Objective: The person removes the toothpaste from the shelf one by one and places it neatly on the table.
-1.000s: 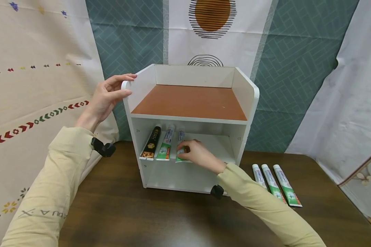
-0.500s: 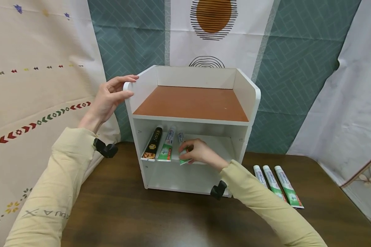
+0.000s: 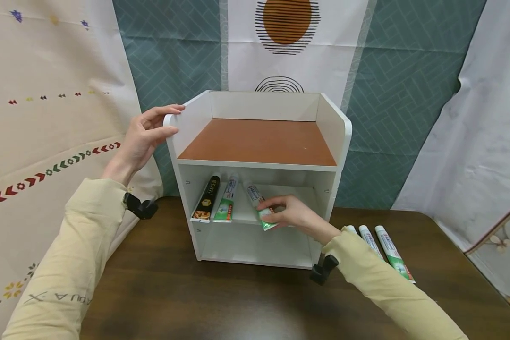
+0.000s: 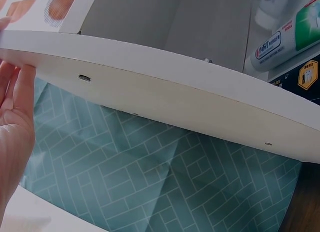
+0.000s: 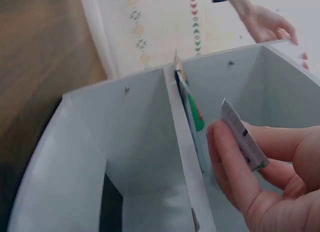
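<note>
A small white shelf unit [image 3: 255, 156] was set on a dark wooden table [image 3: 221, 302]. Its upper left corner was held by the left hand [image 3: 142, 137], fingers curled over the rim and thumb pressed against the side panel; in the left wrist view only the fingers [image 4: 15, 96] lying along the panel edge could be seen.

A green-and-white toothpaste tube [image 3: 260, 211] was pinched at its crimped end by the right hand [image 3: 295, 216], between thumb and curled fingers, as the right wrist view confirmed [image 5: 242, 134]. The tube lay on the middle shelf board, its long axis slanted: the cap end was pointed back and to the left into the unit, while the held end jutted past the front edge toward the right. It was thus set askew to the two tubes beside it, a black one [image 3: 207, 198] and a green-and-white one [image 3: 226, 203], both laid straight front to back and well to its left. The right hand was plainly the nearer one, directly at the tube's front end.

Three more tubes [image 3: 384, 250] were laid side by side on the table, just right of the unit and partly hidden by the right sleeve.
</note>
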### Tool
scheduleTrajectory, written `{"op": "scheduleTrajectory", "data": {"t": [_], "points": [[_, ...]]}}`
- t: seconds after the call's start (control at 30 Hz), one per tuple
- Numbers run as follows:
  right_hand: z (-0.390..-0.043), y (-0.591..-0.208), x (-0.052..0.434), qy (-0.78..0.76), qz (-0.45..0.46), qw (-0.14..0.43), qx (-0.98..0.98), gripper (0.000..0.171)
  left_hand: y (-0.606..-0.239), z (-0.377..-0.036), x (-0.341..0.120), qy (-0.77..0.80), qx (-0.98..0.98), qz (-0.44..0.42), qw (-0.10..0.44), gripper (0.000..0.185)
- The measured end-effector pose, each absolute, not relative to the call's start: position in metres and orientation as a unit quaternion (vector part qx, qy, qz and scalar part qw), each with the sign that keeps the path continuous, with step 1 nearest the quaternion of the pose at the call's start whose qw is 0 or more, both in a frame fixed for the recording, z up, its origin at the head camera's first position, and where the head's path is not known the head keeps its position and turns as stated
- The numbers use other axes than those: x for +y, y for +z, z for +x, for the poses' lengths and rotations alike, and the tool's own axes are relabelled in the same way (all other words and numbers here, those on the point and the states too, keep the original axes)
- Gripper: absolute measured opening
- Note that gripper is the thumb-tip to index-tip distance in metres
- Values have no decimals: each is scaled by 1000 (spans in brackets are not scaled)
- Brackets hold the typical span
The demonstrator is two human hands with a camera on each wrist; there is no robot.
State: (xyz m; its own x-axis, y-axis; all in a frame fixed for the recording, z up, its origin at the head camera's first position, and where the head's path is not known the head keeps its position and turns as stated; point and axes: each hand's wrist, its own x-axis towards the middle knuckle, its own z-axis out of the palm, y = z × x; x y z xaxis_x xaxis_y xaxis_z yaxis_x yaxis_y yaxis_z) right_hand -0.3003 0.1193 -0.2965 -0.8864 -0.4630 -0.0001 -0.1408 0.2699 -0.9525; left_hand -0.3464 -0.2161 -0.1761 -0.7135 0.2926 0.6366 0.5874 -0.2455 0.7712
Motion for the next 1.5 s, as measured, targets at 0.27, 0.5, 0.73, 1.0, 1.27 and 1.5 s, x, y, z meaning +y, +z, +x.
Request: {"op": "scheduleTrajectory", "data": {"t": [0.27,0.5,0.73,1.0,1.27,1.5], "points": [[-288,-296,145,-582,-210,162,768,32,-178,-346,-217,-706,-597,-365,105,31],[-284,-295,166,-579,-236,210,751,33,-177,-347,-216,-708,-595,-366,105,31],[-283,-298,185,-535,-286,252,754,29,-177,-346,-215,-710,-590,-370,103,31],[-282,-301,208,-477,-373,289,741,24,-177,-346,-215,-710,-589,-372,103,31],[-282,-306,237,-454,-441,337,697,26,-177,-346,-215,-707,-596,-364,108,31],[-286,-319,270,-467,-447,350,678,27,-178,-346,-216,-709,-594,-366,106,31]]}}
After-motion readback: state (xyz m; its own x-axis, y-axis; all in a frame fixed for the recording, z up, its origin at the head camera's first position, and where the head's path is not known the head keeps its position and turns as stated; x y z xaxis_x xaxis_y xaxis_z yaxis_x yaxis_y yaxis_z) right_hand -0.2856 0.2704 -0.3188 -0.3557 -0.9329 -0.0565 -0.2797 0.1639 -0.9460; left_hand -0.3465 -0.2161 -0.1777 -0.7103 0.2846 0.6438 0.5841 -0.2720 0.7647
